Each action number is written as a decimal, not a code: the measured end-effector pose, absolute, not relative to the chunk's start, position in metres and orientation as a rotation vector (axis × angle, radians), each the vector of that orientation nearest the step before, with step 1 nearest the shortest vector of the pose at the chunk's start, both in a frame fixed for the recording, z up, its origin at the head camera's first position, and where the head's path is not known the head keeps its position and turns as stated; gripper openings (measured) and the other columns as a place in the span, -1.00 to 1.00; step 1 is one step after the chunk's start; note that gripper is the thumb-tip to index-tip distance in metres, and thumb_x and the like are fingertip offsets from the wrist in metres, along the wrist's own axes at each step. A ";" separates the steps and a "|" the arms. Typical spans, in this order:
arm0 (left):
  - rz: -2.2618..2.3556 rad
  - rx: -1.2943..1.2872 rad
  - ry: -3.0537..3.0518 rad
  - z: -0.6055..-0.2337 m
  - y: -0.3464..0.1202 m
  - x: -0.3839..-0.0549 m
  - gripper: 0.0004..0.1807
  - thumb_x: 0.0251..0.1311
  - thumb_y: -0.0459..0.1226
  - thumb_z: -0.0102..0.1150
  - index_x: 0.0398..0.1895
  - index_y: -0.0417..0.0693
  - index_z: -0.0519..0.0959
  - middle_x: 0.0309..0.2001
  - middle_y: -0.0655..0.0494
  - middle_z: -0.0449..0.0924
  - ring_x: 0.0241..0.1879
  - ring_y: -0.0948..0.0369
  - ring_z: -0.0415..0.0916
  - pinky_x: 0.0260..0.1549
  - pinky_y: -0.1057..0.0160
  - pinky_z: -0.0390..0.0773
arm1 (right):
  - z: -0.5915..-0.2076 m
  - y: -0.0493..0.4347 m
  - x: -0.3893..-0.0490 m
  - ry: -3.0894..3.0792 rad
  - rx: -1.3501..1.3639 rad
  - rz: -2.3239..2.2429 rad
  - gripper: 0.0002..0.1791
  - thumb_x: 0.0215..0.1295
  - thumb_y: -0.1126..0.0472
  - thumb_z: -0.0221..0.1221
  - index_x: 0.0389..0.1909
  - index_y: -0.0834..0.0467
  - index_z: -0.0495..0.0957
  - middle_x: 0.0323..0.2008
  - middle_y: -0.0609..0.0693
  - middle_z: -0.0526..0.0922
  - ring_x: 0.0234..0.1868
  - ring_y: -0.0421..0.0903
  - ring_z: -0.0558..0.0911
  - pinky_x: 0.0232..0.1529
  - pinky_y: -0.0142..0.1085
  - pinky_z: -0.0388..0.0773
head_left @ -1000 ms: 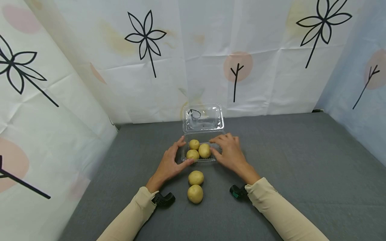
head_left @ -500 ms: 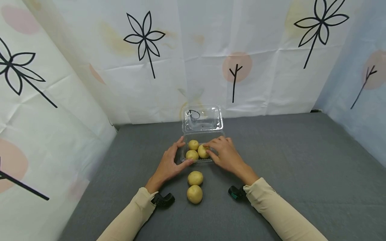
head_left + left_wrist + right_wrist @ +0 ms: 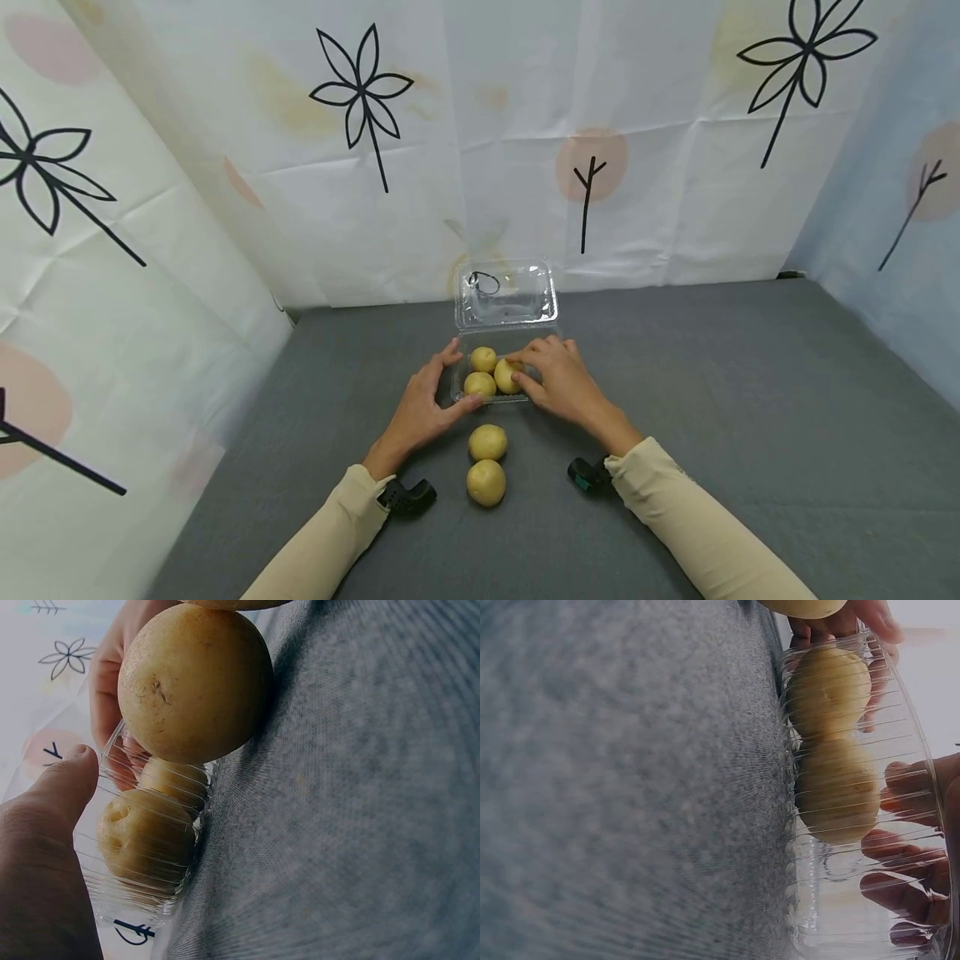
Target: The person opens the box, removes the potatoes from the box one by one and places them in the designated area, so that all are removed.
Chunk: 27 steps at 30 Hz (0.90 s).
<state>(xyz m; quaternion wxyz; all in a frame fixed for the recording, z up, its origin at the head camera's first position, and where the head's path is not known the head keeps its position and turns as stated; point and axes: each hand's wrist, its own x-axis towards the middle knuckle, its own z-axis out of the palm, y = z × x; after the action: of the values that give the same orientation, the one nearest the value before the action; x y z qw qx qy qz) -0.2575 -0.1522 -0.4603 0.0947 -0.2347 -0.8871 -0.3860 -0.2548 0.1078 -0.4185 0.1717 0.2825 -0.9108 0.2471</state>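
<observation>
In the head view, a clear plastic clamshell container [image 3: 491, 400] holds three potatoes: one at the back [image 3: 483, 359], one at front left [image 3: 480, 384] and one at right [image 3: 505, 377]. My left hand [image 3: 422, 408] grips the container's left end, thumb at the front rim and fingers along the far left side. My right hand [image 3: 564, 379] reaches in over the right side, index finger and thumb at the right potato. Its curled fingers [image 3: 900, 892] show through the ribbed wall in the right wrist view. Two potatoes [image 3: 488, 442] [image 3: 486, 482] lie in front of the container.
Upright behind the container's base is its open lid [image 3: 506, 293]. A grey cloth [image 3: 712, 400] covers the table. White patterned curtains [image 3: 510, 108] rise at the back and sides. Each wrist wears a black camera [image 3: 407, 498].
Over the last second my right hand has shifted left, from the container's right side onto the right potato, overlapping more of it. My left hand has stayed at the container's left end.
</observation>
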 end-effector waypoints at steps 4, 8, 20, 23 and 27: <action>-1.155 -0.702 -2.623 -0.460 -0.151 -0.257 -0.01 0.24 0.13 0.32 0.65 0.18 0.06 0.45 0.13 0.41 0.52 -0.09 0.21 0.38 -0.45 0.08 | -0.416 0.107 -0.257 -2.619 0.786 0.694 -0.69 0.36 0.09 0.32 0.08 0.05 0.72 -0.08 0.03 0.71 -0.13 0.01 0.53 -0.14 -0.10 0.26; -1.163 -0.711 -2.615 -0.460 -0.151 -0.257 -0.02 0.24 0.15 0.31 0.64 0.17 0.07 0.44 0.12 0.41 0.52 -0.10 0.22 0.38 -0.45 0.10 | -0.414 0.106 -0.258 -2.666 0.780 0.671 -0.65 0.37 0.05 0.31 0.12 0.05 0.71 -0.06 0.04 0.69 -0.11 0.01 0.53 -0.13 -0.11 0.25; -1.158 -0.700 -2.619 -0.460 -0.151 -0.257 0.00 0.23 0.16 0.31 0.65 0.17 0.06 0.43 0.12 0.43 0.51 -0.10 0.23 0.38 -0.43 0.10 | -0.405 0.106 -0.260 -2.772 0.815 0.597 -0.55 0.36 -0.03 0.31 0.20 0.05 0.65 0.02 0.06 0.73 -0.07 0.04 0.56 -0.15 -0.13 0.22; -1.155 -0.699 -2.623 -0.460 -0.151 -0.257 -0.01 0.24 0.16 0.30 0.65 0.16 0.06 0.43 0.12 0.43 0.52 -0.09 0.22 0.39 -0.43 0.10 | -0.403 0.105 -0.261 -2.794 0.825 0.588 -0.52 0.35 -0.06 0.31 0.22 0.05 0.64 -0.02 0.04 0.75 -0.15 0.00 0.54 -0.19 -0.17 0.16; -1.151 -0.704 -2.626 -0.460 -0.151 -0.258 -0.02 0.24 0.14 0.31 0.64 0.16 0.06 0.44 0.12 0.42 0.52 -0.09 0.21 0.39 -0.43 0.09 | -0.402 0.105 -0.263 -2.825 0.834 0.591 -0.49 0.33 -0.08 0.32 0.23 0.04 0.63 -0.08 0.02 0.75 -0.26 -0.07 0.49 -0.22 -0.21 0.10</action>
<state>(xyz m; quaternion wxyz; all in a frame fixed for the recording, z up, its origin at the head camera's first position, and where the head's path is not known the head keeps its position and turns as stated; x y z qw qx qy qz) -0.2578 -0.1513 -0.4600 0.0946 -0.2373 -0.8854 -0.3883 -0.2633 0.1051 -0.4016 0.0686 0.2771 -0.9381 0.1962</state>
